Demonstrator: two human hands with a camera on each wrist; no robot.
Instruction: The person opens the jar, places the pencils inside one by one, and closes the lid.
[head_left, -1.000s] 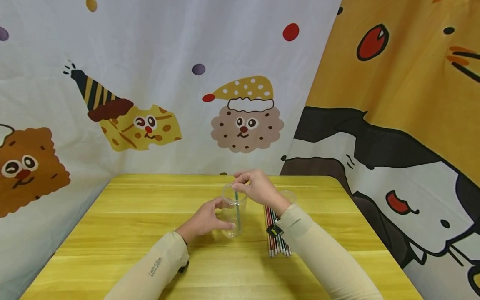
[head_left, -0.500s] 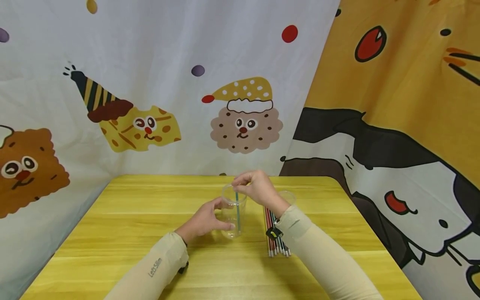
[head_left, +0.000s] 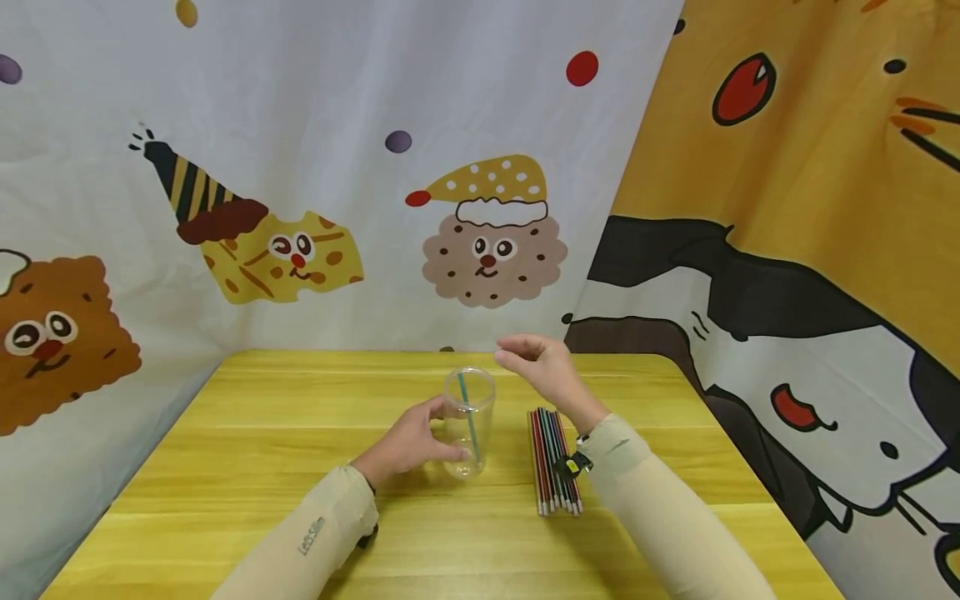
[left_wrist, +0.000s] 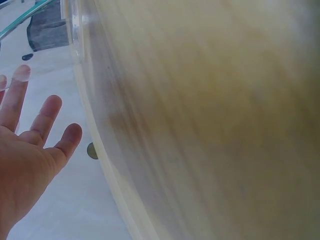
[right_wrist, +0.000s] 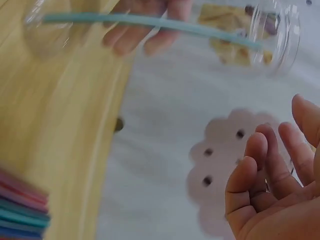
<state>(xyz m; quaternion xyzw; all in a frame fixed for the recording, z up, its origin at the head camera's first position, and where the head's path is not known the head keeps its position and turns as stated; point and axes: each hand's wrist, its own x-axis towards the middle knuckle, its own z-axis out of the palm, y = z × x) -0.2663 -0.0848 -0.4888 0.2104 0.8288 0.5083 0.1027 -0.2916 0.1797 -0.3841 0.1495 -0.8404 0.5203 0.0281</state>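
A clear plastic cup (head_left: 456, 427) stands upright on the table, and my left hand (head_left: 408, 437) grips its side with the thumb in front. Inside leans a slim teal pencil (head_left: 470, 418), its top near the rim. In the right wrist view the cup (right_wrist: 195, 55) shows sideways with the teal pencil (right_wrist: 150, 22) along it. My right hand (head_left: 547, 371) is raised to the right of the rim, apart from the cup, its fingers loosely bent and holding nothing. The left wrist view shows the left hand's fingers (left_wrist: 46, 119) spread, with only part of the cup visible.
A row of several coloured pencils (head_left: 551, 467) with white ends lies on the wooden table (head_left: 300, 392), right of the cup and below my right wrist. Behind the table hangs a cloth (head_left: 322, 108) printed with cartoon figures.
My right hand has let go of the teal pencil and moved right, away from the cup. The pencil's top now tilts left. The left hand keeps its hold.
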